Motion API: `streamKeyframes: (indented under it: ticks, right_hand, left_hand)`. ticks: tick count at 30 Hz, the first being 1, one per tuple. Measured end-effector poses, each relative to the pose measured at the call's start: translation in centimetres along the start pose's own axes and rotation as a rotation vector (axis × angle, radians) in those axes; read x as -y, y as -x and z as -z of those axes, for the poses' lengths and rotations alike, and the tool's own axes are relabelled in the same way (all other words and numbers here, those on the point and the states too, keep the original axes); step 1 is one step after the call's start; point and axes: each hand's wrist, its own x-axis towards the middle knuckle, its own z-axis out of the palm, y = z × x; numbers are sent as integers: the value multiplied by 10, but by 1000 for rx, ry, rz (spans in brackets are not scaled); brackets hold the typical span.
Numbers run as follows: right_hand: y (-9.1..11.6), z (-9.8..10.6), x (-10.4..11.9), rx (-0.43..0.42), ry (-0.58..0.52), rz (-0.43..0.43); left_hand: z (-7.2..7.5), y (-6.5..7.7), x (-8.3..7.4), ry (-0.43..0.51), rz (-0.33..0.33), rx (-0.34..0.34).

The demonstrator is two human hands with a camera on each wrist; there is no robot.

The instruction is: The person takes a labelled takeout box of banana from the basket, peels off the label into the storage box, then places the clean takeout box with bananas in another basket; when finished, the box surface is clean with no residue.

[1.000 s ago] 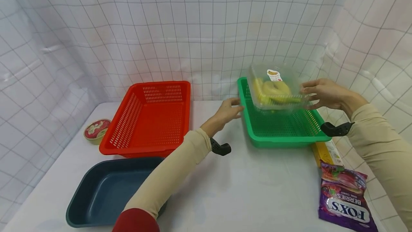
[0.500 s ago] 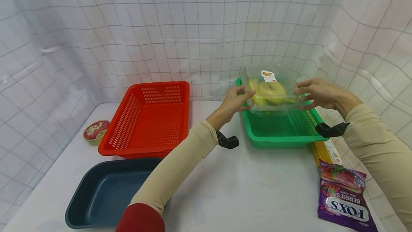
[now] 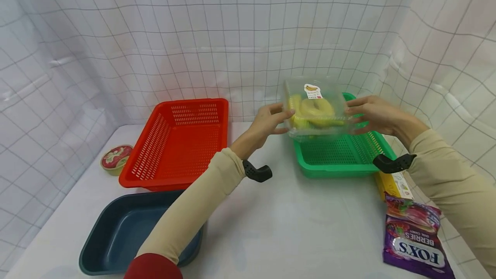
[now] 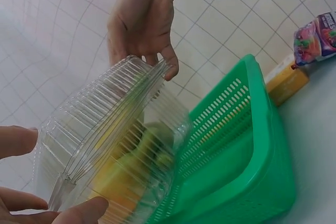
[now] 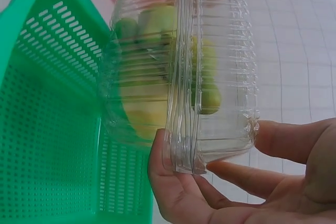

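Both hands hold a clear plastic clamshell box (image 3: 315,129) with yellow bananas (image 3: 317,109) inside, raised over the left part of a green basket (image 3: 341,169). My left hand (image 3: 263,126) grips its left end, thumb on the near side. At the opposite end my right hand (image 3: 377,115) grips the box. In the right wrist view, the right fingers (image 5: 178,203) pinch the box's rim corner. Seen from the left wrist, the bananas (image 4: 121,177) show green ends, and the box is tilted in that view. A label with a banana picture (image 3: 313,91) is on the lid.
A red basket (image 3: 222,141) stands left of the green one, with a dark blue tub (image 3: 93,244) before it. A round tin (image 3: 116,158) lies at far left. At right are a yellow box (image 3: 389,184) and a purple candy bag (image 3: 416,236).
My left hand, apart from the clamshell box one second ago, has come to grip its left end. The box has moved left with both hands, partly past the green basket's left edge.
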Motion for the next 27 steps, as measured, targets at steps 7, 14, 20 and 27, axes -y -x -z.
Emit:
streamKeyframes:
  ticks: [7, 14, 20, 27]
  right_hand:
    - [-1, -26, 10, -13, -26, 6]
    - [1, -52, 19, 6, -63, 13]
    - [7, -77, 24, 11, -111, 27]
    - [12, -105, 28, 50, -144, 54]
  left_hand:
    - [23, 24, -8, -47, 14, -19]
    - [43, 49, -14, -57, 12, -16]
    - [61, 75, -17, -120, -12, -11]
    - [81, 107, -13, -146, 21, -47]
